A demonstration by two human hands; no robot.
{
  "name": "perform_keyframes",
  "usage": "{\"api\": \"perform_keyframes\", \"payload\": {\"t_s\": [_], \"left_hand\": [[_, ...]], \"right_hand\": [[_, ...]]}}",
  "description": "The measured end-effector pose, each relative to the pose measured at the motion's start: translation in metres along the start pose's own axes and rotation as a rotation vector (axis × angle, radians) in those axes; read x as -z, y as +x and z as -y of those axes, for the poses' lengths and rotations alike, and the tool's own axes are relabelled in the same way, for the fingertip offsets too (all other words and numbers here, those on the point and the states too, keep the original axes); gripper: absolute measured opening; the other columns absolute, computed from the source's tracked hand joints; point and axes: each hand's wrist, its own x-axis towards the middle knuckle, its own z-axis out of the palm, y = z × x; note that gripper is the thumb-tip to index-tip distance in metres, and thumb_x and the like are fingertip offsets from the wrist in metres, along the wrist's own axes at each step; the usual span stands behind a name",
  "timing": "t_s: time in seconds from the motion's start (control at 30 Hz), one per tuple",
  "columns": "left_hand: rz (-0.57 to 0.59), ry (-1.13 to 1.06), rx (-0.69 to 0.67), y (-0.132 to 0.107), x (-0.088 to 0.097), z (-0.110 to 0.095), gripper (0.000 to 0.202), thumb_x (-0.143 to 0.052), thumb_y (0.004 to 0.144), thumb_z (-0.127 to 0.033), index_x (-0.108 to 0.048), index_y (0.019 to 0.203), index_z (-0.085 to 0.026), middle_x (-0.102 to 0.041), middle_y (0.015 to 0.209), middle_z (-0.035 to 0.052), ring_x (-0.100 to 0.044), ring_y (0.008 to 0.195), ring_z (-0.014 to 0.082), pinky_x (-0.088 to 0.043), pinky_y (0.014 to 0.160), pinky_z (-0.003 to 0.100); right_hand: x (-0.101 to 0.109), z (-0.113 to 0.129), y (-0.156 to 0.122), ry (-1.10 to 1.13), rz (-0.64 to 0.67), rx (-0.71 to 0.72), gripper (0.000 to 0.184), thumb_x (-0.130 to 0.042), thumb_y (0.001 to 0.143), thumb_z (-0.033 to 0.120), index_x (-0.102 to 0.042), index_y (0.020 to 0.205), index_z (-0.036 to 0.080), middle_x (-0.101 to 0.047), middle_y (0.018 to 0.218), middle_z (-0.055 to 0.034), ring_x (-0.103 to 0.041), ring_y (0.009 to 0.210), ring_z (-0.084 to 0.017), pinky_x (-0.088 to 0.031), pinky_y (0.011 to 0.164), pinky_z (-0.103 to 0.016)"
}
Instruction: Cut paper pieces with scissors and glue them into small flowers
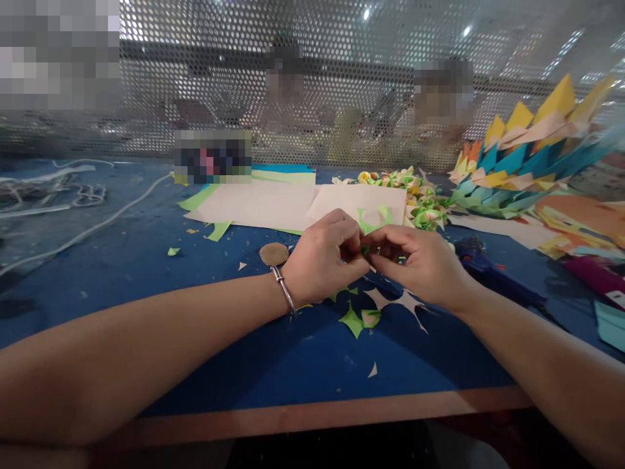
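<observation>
So both hands are meeting fingertip to fingertip just above the bench (273, 365). The left hand (329, 260) has its fingers curled in, pinching a bit of green paper (365, 250), and the right hand (420, 264) is pinching it from the other side. That piece is pretty blurry and half hidden, so I can't really tell its shape. Right below the hands there's a green scrap (352, 320) and a white scrap (407, 303). A tan disc (274, 254) sits just beside the left wrist, which has a bracelet (284, 290) on it. Pale sheets (359, 198) lie beyond the hands, with a pile of paper curls (424, 202) past the right one. Blue glue gun (498, 273) is just right of the right hand.
</observation>
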Motion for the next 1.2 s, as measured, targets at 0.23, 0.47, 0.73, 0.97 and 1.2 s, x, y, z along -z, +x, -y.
{"api": "perform_keyframes", "payload": {"t_s": [0.23,0.47,0.73,0.97,1.2], "left_hand": [[0.022,0.002,0.022,0.0002,0.0027,0.0002,0.016,-0.059,0.070,-0.005,-0.052,0.065,-0.018,-0.061,0.088,0.0049,-0.059,0.080,0.0143,-0.051,0.067,0.029],[-0.017,-0.031,0.027,-0.0004,0.0032,-0.0027,0.017,-0.058,0.071,-0.004,-0.050,0.065,-0.018,-0.060,0.084,0.0042,-0.063,0.090,0.0159,-0.052,0.071,0.029],[-0.013,-0.062,0.137,0.0010,0.0049,-0.0059,0.015,-0.059,0.073,-0.009,-0.052,0.063,-0.018,-0.064,0.089,0.0068,-0.066,0.093,0.0163,-0.054,0.071,0.027],[0.059,-0.178,0.367,0.0019,0.0025,-0.0034,0.011,-0.059,0.070,-0.017,-0.051,0.063,-0.019,-0.067,0.076,0.0030,-0.066,0.078,0.0150,-0.052,0.065,0.027],[0.031,-0.189,0.393,0.0026,0.0025,-0.0032,0.007,-0.060,0.067,-0.016,-0.055,0.064,-0.018,-0.065,0.072,0.0007,-0.058,0.063,0.0101,-0.049,0.057,0.023]], "right_hand": [[-0.0008,-0.0033,-0.0007,-0.049,-0.032,0.026,0.013,-0.061,0.082,0.016,-0.071,0.090,0.018,-0.065,0.077,-0.0011,-0.055,0.061,-0.010,-0.046,0.056,-0.022],[-0.0008,-0.0023,-0.0012,-0.057,-0.052,0.012,0.018,-0.062,0.084,0.019,-0.070,0.099,0.016,-0.066,0.075,-0.0012,-0.054,0.057,-0.009,-0.044,0.052,-0.021],[0.0005,-0.0016,-0.0005,-0.041,-0.071,-0.040,0.016,-0.064,0.083,0.021,-0.069,0.098,0.016,-0.065,0.071,-0.0001,-0.055,0.057,-0.009,-0.046,0.054,-0.020],[0.0003,-0.0037,-0.0003,-0.041,-0.037,-0.030,0.014,-0.062,0.085,0.022,-0.069,0.096,0.016,-0.067,0.077,-0.0024,-0.059,0.059,-0.010,-0.048,0.055,-0.021],[0.0009,-0.0036,0.0015,-0.049,-0.028,0.005,0.012,-0.059,0.086,0.019,-0.069,0.092,0.018,-0.067,0.080,-0.0033,-0.061,0.063,-0.011,-0.048,0.057,-0.024]]}}
